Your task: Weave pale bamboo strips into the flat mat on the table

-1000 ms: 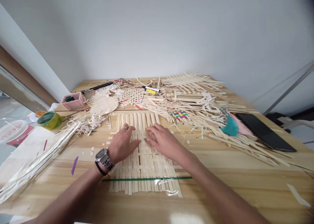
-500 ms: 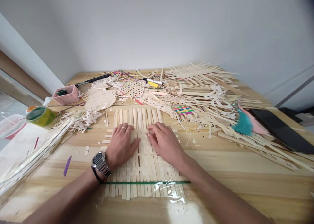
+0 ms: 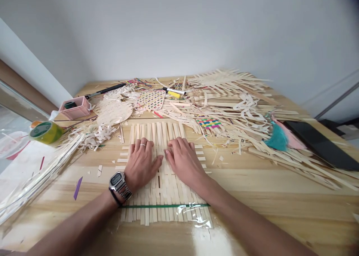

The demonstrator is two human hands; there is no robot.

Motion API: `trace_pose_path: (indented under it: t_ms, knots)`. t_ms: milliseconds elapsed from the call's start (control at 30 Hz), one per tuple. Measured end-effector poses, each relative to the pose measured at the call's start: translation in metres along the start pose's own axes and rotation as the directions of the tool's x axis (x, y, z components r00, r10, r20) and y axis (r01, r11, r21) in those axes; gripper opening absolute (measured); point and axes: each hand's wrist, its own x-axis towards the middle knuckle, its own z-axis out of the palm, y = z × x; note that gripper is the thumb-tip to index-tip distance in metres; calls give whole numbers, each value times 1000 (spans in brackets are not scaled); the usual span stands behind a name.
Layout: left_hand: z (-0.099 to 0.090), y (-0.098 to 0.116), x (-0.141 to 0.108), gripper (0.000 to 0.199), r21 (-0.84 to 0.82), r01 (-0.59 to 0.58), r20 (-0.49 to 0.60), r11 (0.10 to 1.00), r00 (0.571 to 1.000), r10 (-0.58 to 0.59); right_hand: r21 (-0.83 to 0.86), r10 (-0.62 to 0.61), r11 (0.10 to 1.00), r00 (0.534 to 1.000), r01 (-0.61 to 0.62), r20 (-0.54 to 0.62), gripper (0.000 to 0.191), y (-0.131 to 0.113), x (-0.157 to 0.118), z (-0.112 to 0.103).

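Observation:
My left hand point(image 3: 141, 163) and my right hand point(image 3: 183, 162) lie flat on a pale woven bamboo-strip mat point(image 3: 165, 187), side by side near its middle, with fingertips almost meeting. Neither hand grips anything. The mat's loose strip ends stick out at the far and near edges. A thin green strip point(image 3: 165, 206) crosses the near part of the mat, and a piece of clear plastic film point(image 3: 193, 215) lies at its near right corner. A metal wristwatch sits on my left wrist.
Loose bamboo strips point(image 3: 227, 108) heap across the back and right of the wooden table. Among them are a round woven piece point(image 3: 114, 112), a coloured woven square point(image 3: 209, 123) and a teal tassel point(image 3: 277, 139). A black tablet point(image 3: 316, 145), pink box point(image 3: 75, 108) and tape roll point(image 3: 46, 132) sit near the edges.
Both hands have shifted only slightly on the mat and stay flat on it. The whole view has tilted a little as my head moved, so the table sits slightly differently in the frame.

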Motion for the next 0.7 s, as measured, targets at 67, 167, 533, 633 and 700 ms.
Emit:
trace_pose_path:
  t_ms: [67,167,533,633,700]
  knots:
    - [0,0,0,23,2,-1,-4,1000,1000,1,-2,-4,1000,1000,4,-4,7,0,0,0]
    - [2,-1,1,23,15,-14,-19,1000,1000,14,-3,-7,1000,1000,7,-5,7,0,0,1]
    - [3,-2,1,24,22,-22,-10,1000,1000,22,-4,1,1000,1000,-1,19,6,0,0,-1]
    - [3,-3,1,25,26,-18,-9,999,1000,19,-3,4,1000,1000,-4,23,6,0,1,0]
    - [2,-4,0,26,20,-26,-14,999,1000,26,-3,6,1000,1000,-6,27,5,0,1,-1]
